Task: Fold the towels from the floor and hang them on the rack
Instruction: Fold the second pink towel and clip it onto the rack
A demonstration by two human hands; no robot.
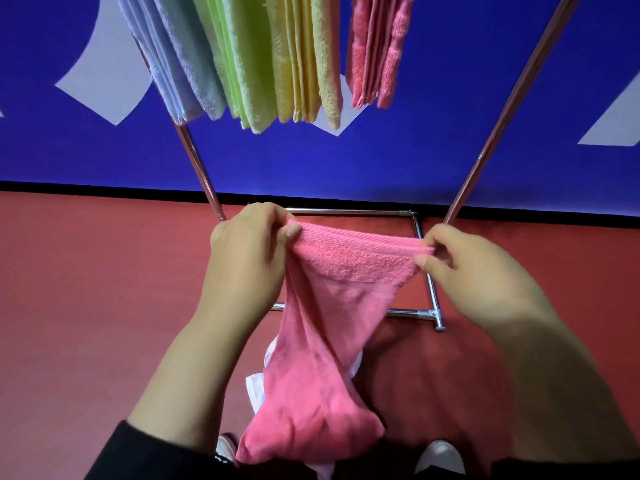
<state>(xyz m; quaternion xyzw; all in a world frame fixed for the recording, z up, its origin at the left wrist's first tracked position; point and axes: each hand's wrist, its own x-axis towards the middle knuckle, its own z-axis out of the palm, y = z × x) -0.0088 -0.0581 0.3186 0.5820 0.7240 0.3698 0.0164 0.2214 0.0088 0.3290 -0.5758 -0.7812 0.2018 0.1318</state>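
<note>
Two hands (pixel 247 251) (pixel 474 261) pinch pink towel (pixel 332 306) — rack (pixel 502 116) beyond, hung towels (pixel 263 57) overhead

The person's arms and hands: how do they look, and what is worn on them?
Both hands are bare: the left hand and the right hand have no gloves, and no rings or watch can be seen. The forearms are uncovered. A black sleeve covers the left arm near the elbow. The fingers have short, plain nails.
</note>
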